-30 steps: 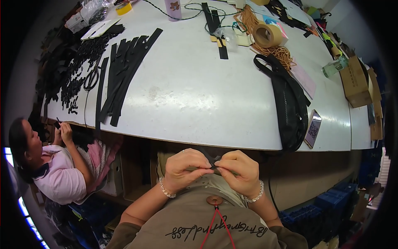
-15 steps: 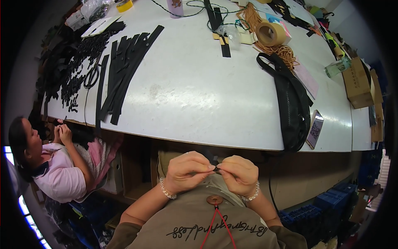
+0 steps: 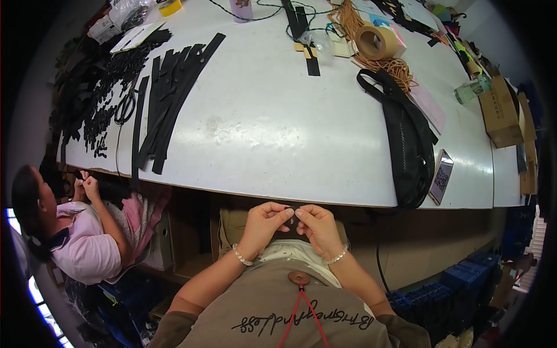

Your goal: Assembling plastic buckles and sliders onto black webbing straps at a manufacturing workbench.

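Just below the table's front edge my left hand and my right hand meet in front of my body. Thumb and forefinger are pinched on both, fingertips nearly touching. Between them is a small dark piece, mostly covered by the fingers, so its kind does not show. Nearest on the tabletop, to the right, lies a black bag with a strap loop at its far end. A phone rests beside it.
Black strips, scissors and a heap of small black pieces lie on the white table at left. A tape roll and tan cord sit far right. A co-worker sits at left; blue crates stand lower right.
Both my hands have moved slightly away from my body, toward the table edge, and turned so the thumbs face up more. The pinch stays. The co-worker's hands have shifted a little.
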Demonstrator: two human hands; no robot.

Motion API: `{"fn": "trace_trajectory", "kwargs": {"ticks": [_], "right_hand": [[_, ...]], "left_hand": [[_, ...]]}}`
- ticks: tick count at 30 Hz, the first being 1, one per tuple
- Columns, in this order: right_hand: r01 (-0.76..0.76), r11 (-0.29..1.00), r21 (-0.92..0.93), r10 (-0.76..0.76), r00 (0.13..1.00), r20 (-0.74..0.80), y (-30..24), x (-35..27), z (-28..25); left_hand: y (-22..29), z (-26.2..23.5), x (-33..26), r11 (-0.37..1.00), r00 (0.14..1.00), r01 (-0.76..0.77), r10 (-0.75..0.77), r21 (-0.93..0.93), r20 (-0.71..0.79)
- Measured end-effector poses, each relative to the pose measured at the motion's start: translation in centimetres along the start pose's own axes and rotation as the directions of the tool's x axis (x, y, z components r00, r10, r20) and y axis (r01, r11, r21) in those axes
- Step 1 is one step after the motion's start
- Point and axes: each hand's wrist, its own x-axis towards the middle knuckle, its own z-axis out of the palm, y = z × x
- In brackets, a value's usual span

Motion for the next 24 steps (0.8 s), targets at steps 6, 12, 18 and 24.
{"fn": "trace_trajectory", "kwargs": {"ticks": [6, 12, 18, 24], "right_hand": [[-0.118, 0.978, 0.171, 0.120, 0.993, -0.006, 0.1, 0.2, -0.1], [-0.108, 0.960, 0.260, 0.117, 0.993, -0.022, 1.1, 0.8, -0.4], [-0.038, 0.945, 0.325, 0.069, 0.994, -0.083, 1.8, 0.8, 0.3], [-0.007, 0.930, 0.368, 0.070, 0.985, -0.158, 2.1, 1.1, 0.6]], "left_hand": [[-0.4, -0.2, 0.7, 0.995, 0.995, 0.095, -0.096, -0.025, -0.029], [-1.1, -0.3, 1.4, 0.983, 0.995, 0.096, -0.098, -0.155, -0.009], [-1.2, -0.6, 1.7, 0.982, 0.992, 0.125, -0.123, -0.141, 0.024], [-1.1, -0.4, 1.8, 0.984, 0.992, 0.120, -0.115, -0.129, 0.046]]}}
